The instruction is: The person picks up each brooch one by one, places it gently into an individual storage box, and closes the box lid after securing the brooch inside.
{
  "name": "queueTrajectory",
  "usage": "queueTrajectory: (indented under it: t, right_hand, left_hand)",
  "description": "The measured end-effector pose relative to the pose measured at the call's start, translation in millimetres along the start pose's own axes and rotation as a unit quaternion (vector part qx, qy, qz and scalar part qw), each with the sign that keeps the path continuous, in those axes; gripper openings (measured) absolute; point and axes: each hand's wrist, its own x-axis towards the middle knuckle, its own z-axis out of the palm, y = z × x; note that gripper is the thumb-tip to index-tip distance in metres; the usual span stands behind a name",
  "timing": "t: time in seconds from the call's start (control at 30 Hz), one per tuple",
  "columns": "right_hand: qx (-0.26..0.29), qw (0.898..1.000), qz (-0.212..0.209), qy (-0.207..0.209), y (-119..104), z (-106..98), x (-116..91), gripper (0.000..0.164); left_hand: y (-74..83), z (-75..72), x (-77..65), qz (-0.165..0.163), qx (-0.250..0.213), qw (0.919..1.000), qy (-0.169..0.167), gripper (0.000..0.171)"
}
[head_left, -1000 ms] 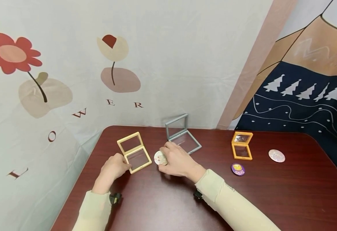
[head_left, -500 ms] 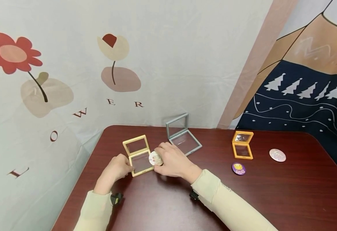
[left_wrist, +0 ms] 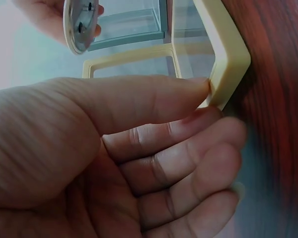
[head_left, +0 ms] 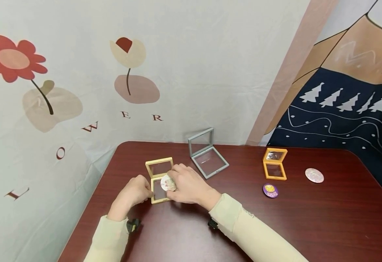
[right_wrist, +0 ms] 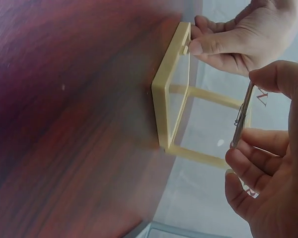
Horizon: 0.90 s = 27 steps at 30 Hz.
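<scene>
A pale yellow hinged display case (head_left: 160, 201) with clear panes stands open on the table, its lid tilted up at the back. My left hand (head_left: 134, 192) pinches the case's left side, thumb and index finger on the rim (left_wrist: 228, 62). Between the thumb and fingers of my right hand (head_left: 191, 185) is a round badge (head_left: 167, 183) with a pale printed front. Its metal pin back (right_wrist: 242, 116) shows in the right wrist view. The badge is held tilted, above the lower pane of the case, and overlaps it in the head view.
Behind stands an open grey-blue case (head_left: 210, 163), its lid near the wall cloth. To the right are an open orange case (head_left: 275, 178), a purple badge (head_left: 270, 190) and a pale pink badge (head_left: 314, 175) on the brown table (head_left: 328, 218).
The yellow case has slid right and slightly toward me with my left hand, turning a little. My right hand has carried the badge left, from beside the case to over it.
</scene>
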Motion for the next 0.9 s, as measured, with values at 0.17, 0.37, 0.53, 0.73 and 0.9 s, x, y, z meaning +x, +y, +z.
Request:
queueTrajectory:
  t: [0.17,0.37,0.53,0.73,0.9]
  right_hand:
    - [-0.004,1.000,0.010,-0.021,-3.5,6.2,4.1,0.043]
    - [-0.012,0.999,0.012,-0.038,-8.5,13.6,5.7,0.038]
    - [-0.039,0.998,0.002,-0.049,-11.7,18.0,6.7,0.033]
    - [-0.057,0.997,0.000,-0.061,-15.4,22.3,7.3,0.031]
    - [-0.067,0.995,0.001,-0.071,-16.3,25.8,7.3,0.031]
  left_hand:
    - [4.5,-0.4,-2.0,0.005,0.008,0.9999,-0.006,0.028]
    - [6.5,0.3,-3.3,0.010,0.016,0.9998,-0.009,0.027]
    - [4.8,1.2,-3.2,0.017,0.017,0.9996,-0.013,0.028]
    - [2.4,2.4,-3.7,0.022,0.022,0.9994,-0.017,0.027]
    - [2.1,2.7,-4.6,0.020,0.016,0.9995,-0.017,0.026]
